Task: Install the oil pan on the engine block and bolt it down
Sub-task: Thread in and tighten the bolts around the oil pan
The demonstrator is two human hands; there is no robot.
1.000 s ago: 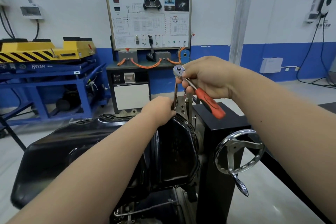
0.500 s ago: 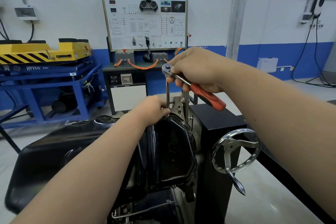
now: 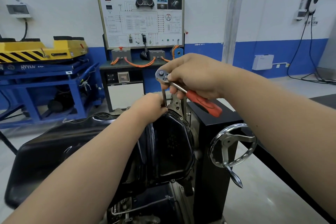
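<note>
Head view shows the right hand [image 3: 192,76] with its fingers curled round the ratchet wrench [image 3: 181,88] just behind its head, leaving the red grip free. The left hand [image 3: 149,107] pinches the foot of the extension bar [image 3: 164,97] at the top rim of the black oil pan [image 3: 169,143]. The pan stands upright directly below both sets of fingers, against the engine block, which is largely hidden behind it on the black engine stand [image 3: 214,160]. The long bar could tip as the ratchet swings, letting the socket ride off the bolt or start it cross-threaded. The left fingertips, so close to the turning end, could be nipped. A chrome handwheel [image 3: 232,146] sits below and right of the fingers. Beyond them stand a wiring training board [image 3: 141,16], a yellow lift platform [image 3: 41,49] and pale floor [image 3: 254,192].
</note>
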